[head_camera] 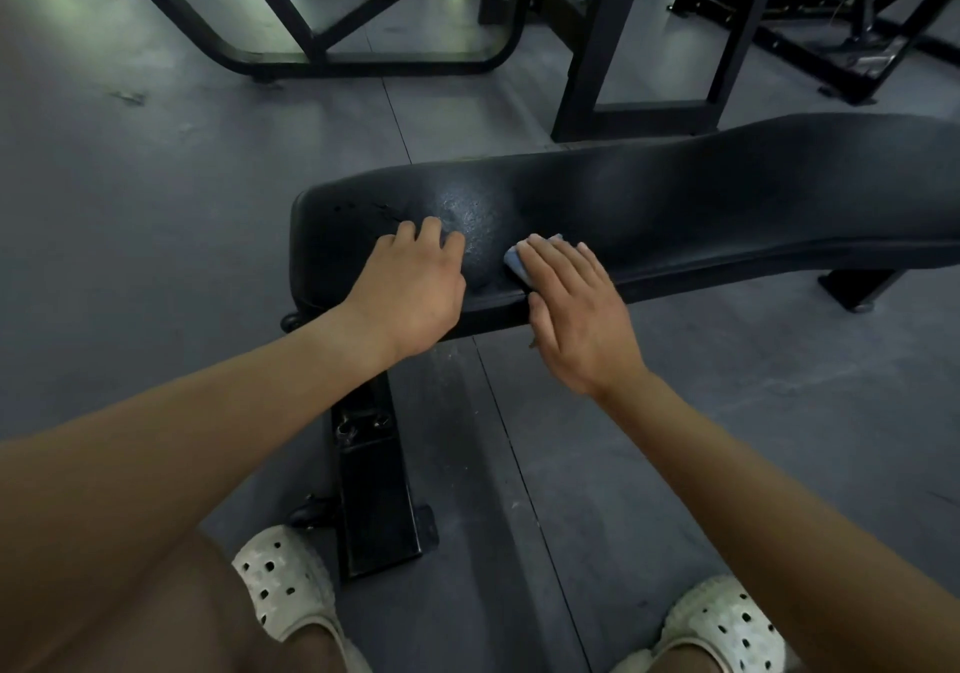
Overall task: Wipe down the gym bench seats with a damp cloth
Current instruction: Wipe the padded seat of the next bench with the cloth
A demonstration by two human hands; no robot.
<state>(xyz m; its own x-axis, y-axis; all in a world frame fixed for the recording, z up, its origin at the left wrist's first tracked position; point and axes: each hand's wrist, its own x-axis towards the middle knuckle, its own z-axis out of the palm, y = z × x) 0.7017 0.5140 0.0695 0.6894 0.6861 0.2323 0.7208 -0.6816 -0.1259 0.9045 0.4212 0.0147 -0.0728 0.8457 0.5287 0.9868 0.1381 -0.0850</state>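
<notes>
A long black padded gym bench seat runs from the centre out to the right edge. Its left end has small tears and a worn, shiny patch. My left hand rests on that left end with the fingers curled onto the pad and nothing in it. My right hand lies flat, palm down, pressing a small blue cloth against the near edge of the seat. Only a corner of the cloth shows past my fingers.
The bench's black steel foot stands on the grey rubber floor between my two white perforated clogs. Black machine frames stand beyond the bench, and a second bench foot shows at the right.
</notes>
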